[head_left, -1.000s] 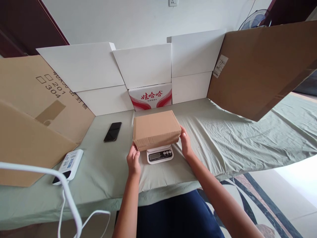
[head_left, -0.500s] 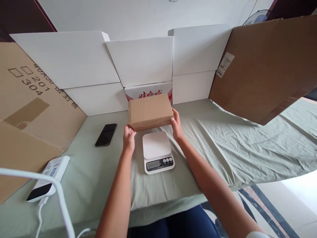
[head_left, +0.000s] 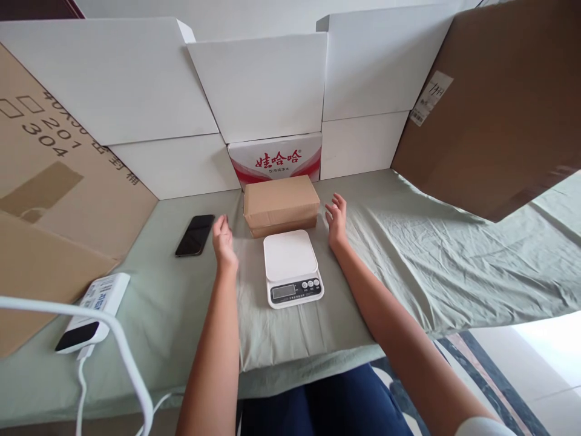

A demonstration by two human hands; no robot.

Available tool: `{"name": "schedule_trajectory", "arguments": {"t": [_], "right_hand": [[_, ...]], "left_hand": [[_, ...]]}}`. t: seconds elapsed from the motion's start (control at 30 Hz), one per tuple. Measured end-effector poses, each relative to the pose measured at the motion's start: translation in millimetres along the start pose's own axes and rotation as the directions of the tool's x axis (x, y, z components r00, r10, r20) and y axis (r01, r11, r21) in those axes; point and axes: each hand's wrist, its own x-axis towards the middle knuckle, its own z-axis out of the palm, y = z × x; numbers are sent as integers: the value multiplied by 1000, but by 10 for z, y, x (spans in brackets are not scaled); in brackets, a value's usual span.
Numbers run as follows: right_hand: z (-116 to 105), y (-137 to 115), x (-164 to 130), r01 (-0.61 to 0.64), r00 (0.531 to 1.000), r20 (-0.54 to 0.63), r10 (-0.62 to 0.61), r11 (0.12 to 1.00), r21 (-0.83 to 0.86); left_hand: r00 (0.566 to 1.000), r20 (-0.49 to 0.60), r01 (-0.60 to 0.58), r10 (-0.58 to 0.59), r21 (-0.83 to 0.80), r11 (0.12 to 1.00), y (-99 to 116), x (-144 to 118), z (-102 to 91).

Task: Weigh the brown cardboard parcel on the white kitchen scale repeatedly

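Cardboard box (head_left: 281,204), plain brown and closed, sits between empty spread left hand (head_left: 223,240) and right hand (head_left: 337,220).

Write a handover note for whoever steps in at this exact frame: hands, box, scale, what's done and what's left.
Left hand: open, empty, just left of the brown box, not touching.
Right hand: open, empty, just right of the box, not touching.
Box: closed, resting on the green cloth behind the scale, in front of the red-and-white carton.
Scale: platform bare; display too small to read.
Done: box is off the scale and set down, both hands released.
Left: cannot tell from this view; no other parcel shows. Black phone lies left, untouched.
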Motion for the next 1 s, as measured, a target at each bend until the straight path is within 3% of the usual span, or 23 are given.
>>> {"name": "schedule_trajectory", "arguments": {"t": [0.07,0.13,0.47,0.77,1.0], "right_hand": [[-43,5,16,-110,989,-90,118,990,91],[-50,-6,13,-161,980,-97,175,978,135],[52,-128,-96,-128,985,129,110,981,143],[80,-292,-168,-88,960,273,58,991,99],[93,-329,-177,-22,953,303,-3,997,78]], "left_hand": [[999,-36,6,-7,-17,1000,12,25,-40],[998,-49,42,-42,3,999,12,26,-27],[974,120,186,-193,63,981,-9,-69,168],[968,170,181,-186,43,983,-16,-105,216],[955,254,141,-152,61,988,-16,-114,221]]}}
